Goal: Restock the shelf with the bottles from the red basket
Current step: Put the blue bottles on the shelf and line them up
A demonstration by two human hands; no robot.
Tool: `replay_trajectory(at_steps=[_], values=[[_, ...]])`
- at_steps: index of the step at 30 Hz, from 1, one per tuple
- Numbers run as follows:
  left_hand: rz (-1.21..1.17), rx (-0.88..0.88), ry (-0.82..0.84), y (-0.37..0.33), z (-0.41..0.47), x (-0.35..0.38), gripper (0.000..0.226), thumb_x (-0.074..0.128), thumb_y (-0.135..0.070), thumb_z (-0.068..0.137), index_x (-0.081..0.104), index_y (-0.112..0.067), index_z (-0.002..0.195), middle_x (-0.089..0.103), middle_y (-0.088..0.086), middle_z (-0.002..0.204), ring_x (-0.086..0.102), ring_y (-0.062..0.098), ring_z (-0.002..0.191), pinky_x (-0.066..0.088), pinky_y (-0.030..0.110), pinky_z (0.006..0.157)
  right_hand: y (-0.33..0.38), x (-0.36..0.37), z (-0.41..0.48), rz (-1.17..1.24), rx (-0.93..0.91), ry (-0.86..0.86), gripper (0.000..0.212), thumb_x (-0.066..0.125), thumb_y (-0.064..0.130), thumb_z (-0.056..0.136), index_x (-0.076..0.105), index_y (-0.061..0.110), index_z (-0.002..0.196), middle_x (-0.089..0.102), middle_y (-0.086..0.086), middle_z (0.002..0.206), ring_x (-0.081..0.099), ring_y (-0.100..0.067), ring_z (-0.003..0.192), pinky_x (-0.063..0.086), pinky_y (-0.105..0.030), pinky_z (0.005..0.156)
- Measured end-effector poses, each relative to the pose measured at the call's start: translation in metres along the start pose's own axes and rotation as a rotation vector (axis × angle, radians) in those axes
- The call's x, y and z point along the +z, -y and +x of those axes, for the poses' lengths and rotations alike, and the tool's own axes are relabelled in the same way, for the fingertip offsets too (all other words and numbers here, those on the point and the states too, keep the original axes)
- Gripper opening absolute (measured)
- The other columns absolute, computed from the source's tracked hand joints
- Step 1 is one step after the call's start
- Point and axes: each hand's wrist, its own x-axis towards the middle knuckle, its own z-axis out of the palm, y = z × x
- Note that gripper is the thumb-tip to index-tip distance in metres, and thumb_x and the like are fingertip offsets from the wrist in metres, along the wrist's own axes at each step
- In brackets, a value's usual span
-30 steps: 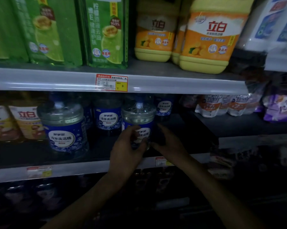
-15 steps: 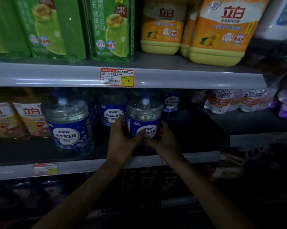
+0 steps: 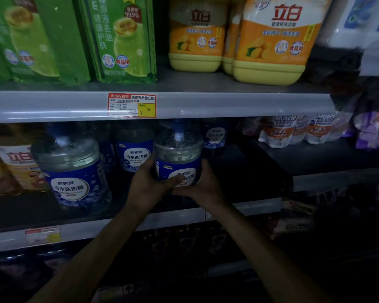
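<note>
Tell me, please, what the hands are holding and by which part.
One clear round plastic bottle with a blue label: left hand and right hand clasp opposite sides of its lower, labelled body.

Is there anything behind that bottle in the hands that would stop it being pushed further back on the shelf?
Possibly. The left hand and right hand grip the bottle at the middle shelf. Another blue-labelled bottle stands right behind it, slightly to its right, so it likely cannot slide far back.
</note>
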Motion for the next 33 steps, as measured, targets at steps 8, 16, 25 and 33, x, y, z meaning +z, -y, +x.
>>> replay_trajectory(at_steps=[8, 16, 25, 33], values=[[0.023, 0.105, -0.012, 0.000, -0.011, 0.019, 0.084, 0.094, -0.022, 0.066, 0.059, -0.018, 0.143, 0.070, -0.005, 0.132, 0.067, 0.008, 0.120, 0.060, 0.034, 0.097, -0.008, -0.013, -0.015, 0.066, -0.106, -0.100, 0.100, 0.099, 0.011, 0.058, 0.043, 0.033, 0.138, 0.065, 0.020, 0.121, 0.065, 0.005, 0.107, 0.055, -0.018, 0.084], [0.011, 0.173, -0.011, 0.007, -0.009, 0.072, 0.089, 0.095, -0.020, 0.069, 0.055, -0.022, 0.148, 0.063, -0.006, 0.139, 0.059, 0.004, 0.128, 0.053, 0.028, 0.105, -0.021, -0.051, -0.022, 0.096, -0.177, -0.244, 0.096, 0.098, 0.012, 0.061, 0.045, 0.034, 0.137, 0.066, 0.024, 0.123, 0.065, 0.004, 0.112, 0.052, -0.013, 0.086], [-0.093, 0.140, 0.068, 0.001, 0.008, 0.128, 0.087, 0.096, -0.030, 0.065, 0.057, -0.027, 0.142, 0.066, -0.008, 0.133, 0.062, -0.003, 0.120, 0.052, 0.017, 0.097, -0.034, -0.109, -0.006, 0.004, -0.132, -0.267, 0.100, 0.098, 0.019, 0.056, 0.047, 0.037, 0.139, 0.065, 0.028, 0.120, 0.064, 0.005, 0.113, 0.055, -0.024, 0.091], [-0.126, 0.080, 0.062, 0.012, 0.028, 0.142, 0.079, 0.089, -0.004, 0.077, 0.054, -0.013, 0.147, 0.070, -0.001, 0.134, 0.068, 0.009, 0.118, 0.060, 0.028, 0.092, -0.042, -0.120, 0.012, 0.051, -0.067, -0.240, 0.116, 0.102, 0.034, 0.044, 0.048, 0.025, 0.146, 0.066, 0.010, 0.130, 0.065, -0.011, 0.117, 0.059, -0.037, 0.091]])
